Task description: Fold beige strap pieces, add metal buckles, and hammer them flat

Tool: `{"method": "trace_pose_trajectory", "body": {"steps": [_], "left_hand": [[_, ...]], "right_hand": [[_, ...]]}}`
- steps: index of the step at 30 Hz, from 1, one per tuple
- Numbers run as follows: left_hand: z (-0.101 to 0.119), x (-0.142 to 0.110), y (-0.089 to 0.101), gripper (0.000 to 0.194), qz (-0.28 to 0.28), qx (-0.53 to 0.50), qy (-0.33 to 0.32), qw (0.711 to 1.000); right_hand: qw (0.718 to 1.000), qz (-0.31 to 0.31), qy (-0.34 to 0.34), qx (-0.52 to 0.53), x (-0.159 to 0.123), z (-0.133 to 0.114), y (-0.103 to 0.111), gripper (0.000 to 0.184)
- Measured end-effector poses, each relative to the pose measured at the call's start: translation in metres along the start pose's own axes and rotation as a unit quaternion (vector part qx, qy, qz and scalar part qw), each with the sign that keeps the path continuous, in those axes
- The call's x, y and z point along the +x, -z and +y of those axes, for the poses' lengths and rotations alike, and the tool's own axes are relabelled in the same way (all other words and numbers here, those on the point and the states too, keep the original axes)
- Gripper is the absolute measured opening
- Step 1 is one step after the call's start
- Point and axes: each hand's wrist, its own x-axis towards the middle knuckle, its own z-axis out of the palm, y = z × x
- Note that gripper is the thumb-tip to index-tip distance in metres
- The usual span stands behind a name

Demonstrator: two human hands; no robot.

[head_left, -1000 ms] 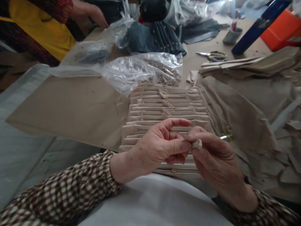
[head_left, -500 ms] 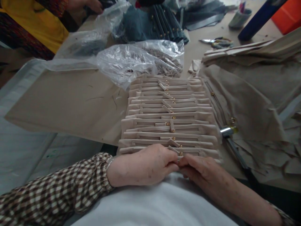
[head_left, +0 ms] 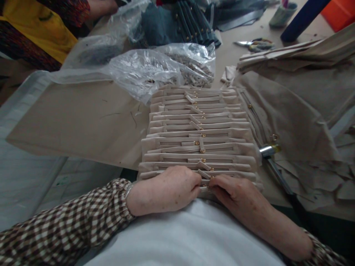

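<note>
Resting at the near end of the pouches (head_left: 166,147), it's the left hand (head_left: 169,190) and the right hand (head_left: 235,192), side by side with a narrow gap between; the left fingers are curled inward, tips hidden, and whether they hold anything I can't tell; the right fingers are drawn narrow beside the nearest zips, and there too a grip can't be made out; the pouches lie overlapped in a long row on the desk (head_left: 227,51), beige, gold sliders running down the middle, pull tabs at all angles; just off their right edge lies a hammer (head_left: 270,150), shiny head towards the row, dark handle slanting down; beyond it, a heap of tan cloth (head_left: 288,114); up top, a clear bag (head_left: 144,66) touches the far end, small beige bits inside; past that, dark pouches (head_left: 191,22), with snips (head_left: 257,45) and a cup (head_left: 283,16) over to the right; far left, a co-worker's arm (head_left: 101,9) reaches in above a yellow apron (head_left: 36,26)!
</note>
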Motion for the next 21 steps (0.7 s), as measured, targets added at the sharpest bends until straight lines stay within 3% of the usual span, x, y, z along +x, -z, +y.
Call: {"method": "trace_pose_trajectory", "body": {"steps": [15,18,21], "left_hand": [[-0.002,-0.008,-0.004,0.022,0.037,0.055,0.030,0.997],[-0.002,-0.011,-0.003,0.025,0.036,0.067,0.039,0.996],[-0.004,-0.014,-0.005,0.029,0.030,0.077,0.047,0.995]], "right_hand": [[0.992,0.028,0.004,-0.119,0.009,-0.010,-0.012,0.013],[0.997,0.026,0.015,-0.069,0.003,-0.007,0.000,0.014],[0.995,0.087,-0.010,-0.047,-0.021,0.016,0.027,0.014]]}}
